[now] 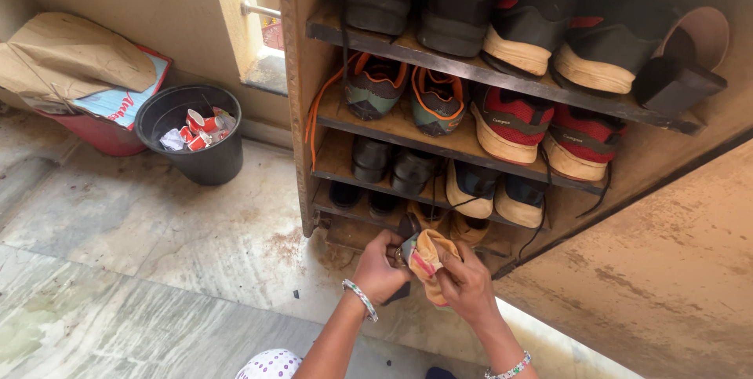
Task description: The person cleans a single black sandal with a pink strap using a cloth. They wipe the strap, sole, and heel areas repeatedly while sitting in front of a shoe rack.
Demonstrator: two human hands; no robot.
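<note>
My left hand (376,271) and my right hand (468,283) are both closed around a small tan cloth shoe with a red strap (428,257), held low in front of the wooden shoe rack (296,96). The left hand grips its dark end, the right hand pinches the tan fabric. A beaded bracelet sits on each wrist. The rack's shelves hold pairs: dark shoes on top, green-and-orange sneakers (408,92), red sneakers (545,129), black shoes (392,163) and dark shoes with cream soles (494,194).
A black bin (192,136) with red-and-white scraps stands left of the rack on the stone floor. Behind it, a red tub (98,134) carries brown paper and cardboard. The rack's open wooden door (667,269) stands at the right.
</note>
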